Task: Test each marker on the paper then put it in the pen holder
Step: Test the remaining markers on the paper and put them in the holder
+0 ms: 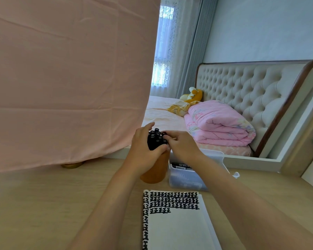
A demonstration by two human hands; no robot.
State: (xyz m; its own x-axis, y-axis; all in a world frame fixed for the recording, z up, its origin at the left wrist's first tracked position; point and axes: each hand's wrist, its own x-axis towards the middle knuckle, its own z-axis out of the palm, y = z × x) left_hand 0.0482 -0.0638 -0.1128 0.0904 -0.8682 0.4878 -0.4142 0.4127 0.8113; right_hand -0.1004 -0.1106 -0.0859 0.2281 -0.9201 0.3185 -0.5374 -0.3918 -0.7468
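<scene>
An orange pen holder (156, 170) stands on the desk, packed with several black markers (155, 139) standing upright. My left hand (143, 145) wraps around the marker bundle from the left, thumb across its front. My right hand (181, 146) reaches in from the right and pinches the top of one marker (164, 133) at the bundle's right edge. In front lies a white paper pad (177, 230) with rows of black test marks across its top and down its left edge.
A clear plastic box (186, 177) holding black markers sits right of the holder. A pink cloth (67, 78) hangs at the left over the desk's back. A mirror behind shows a bed with a pink quilt. The light wooden desk (43, 204) spreads left.
</scene>
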